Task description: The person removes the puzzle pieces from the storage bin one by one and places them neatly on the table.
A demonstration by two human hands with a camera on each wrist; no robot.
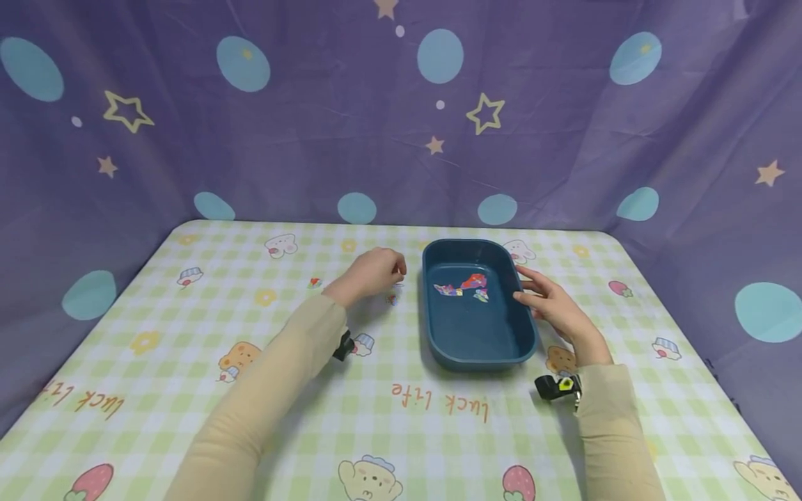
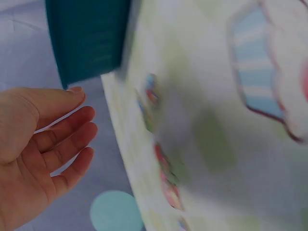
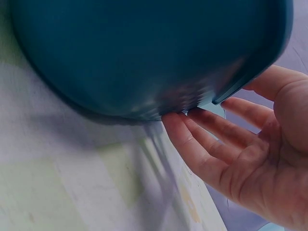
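Observation:
A dark blue rectangular plastic box [image 1: 479,330] stands on the table, with a few small colourful flat pieces [image 1: 474,280] lying on its bottom. My right hand [image 1: 554,306] holds the box's right wall; in the right wrist view its fingertips [image 3: 175,122] touch the outer wall, while the thumb reaches over the rim. Left of the box, my left hand [image 1: 371,273] hovers above the table. Its fingers [image 2: 72,139] are loosely bent with nothing visible between them. Small colourful pieces [image 2: 167,178] lie on the cloth near that hand, too blurred to make out.
Another small colourful piece [image 1: 315,282] lies on the cloth left of my left hand. A green-and-white checked cloth [image 1: 326,431] with cartoon prints covers the table. Behind it hangs a purple curtain [image 1: 351,139] with stars and blue ovals.

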